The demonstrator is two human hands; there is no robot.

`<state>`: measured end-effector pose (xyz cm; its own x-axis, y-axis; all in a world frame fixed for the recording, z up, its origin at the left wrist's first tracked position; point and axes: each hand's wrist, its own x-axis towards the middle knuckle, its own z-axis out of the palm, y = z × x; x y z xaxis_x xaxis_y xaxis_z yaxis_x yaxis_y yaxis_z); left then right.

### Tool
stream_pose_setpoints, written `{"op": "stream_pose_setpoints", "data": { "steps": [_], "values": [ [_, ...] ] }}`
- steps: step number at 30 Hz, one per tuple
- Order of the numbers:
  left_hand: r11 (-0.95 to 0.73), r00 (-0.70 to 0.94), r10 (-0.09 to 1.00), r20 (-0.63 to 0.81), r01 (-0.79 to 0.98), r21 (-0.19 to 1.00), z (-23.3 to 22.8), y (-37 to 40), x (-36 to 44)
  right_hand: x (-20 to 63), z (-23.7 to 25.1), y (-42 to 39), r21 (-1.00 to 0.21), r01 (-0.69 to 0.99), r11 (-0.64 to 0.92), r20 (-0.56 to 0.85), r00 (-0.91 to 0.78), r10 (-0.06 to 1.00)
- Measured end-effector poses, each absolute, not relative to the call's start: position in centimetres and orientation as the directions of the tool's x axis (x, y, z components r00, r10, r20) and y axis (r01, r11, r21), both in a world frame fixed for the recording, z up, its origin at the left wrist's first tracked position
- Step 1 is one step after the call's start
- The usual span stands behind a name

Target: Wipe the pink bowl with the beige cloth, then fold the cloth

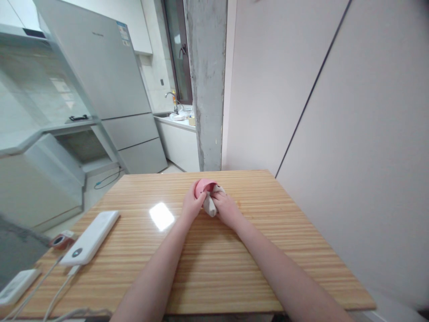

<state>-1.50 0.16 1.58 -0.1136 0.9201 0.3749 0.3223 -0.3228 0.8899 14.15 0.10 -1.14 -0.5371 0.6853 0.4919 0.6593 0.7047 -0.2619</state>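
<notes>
At frame centre the left hand [191, 205] cups a pink cup [203, 187]; the right hand [225, 206] pinches a white cloth [210, 205] against it (mouth direction unclear).

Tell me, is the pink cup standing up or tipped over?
Tipped: the pink cup lies sideways in the left hand, a cloth at its mouth.

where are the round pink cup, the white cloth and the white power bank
round pink cup [203, 184], head view, its rim
white cloth [210, 205], head view, lower fold
white power bank [91, 237], head view, top face
</notes>
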Motion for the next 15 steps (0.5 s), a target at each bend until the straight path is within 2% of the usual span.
{"op": "stream_pose_setpoints", "data": {
  "steps": [5, 8, 11, 13, 15],
  "values": [
    [-0.204, -0.233, 0.944, 0.235, 0.15, 0.968, 0.2, 0.0, 0.8, 14.1, -1.3, 0.1, -0.317, 0.701, 0.64, 0.499, -0.45, 0.74],
    [-0.15, -0.248, 0.951, 0.183, 0.146, 0.978, -0.1, -0.2, 1.0, 13.9, -1.2, -0.1, -0.347, 0.664, 0.662, 0.521, -0.451, 0.725],
    [-0.231, -0.211, 0.935, 0.285, 0.248, 0.941, 0.8, -0.3, -0.2, 13.9, -1.1, -0.1, -0.348, 0.618, 0.705, 0.521, -0.498, 0.694],
    [-0.325, -0.133, 0.914, 0.384, 0.329, 0.887, 1.5, -0.3, -1.2, 14.1, -1.1, 0.1, -0.329, 0.608, 0.723, 0.508, -0.531, 0.678],
    [-0.374, -0.069, 0.903, 0.425, 0.366, 0.852, 1.9, -0.3, -1.5, 14.4, -1.2, 0.4, -0.295, 0.627, 0.721, 0.493, -0.546, 0.677]
  ]
}}
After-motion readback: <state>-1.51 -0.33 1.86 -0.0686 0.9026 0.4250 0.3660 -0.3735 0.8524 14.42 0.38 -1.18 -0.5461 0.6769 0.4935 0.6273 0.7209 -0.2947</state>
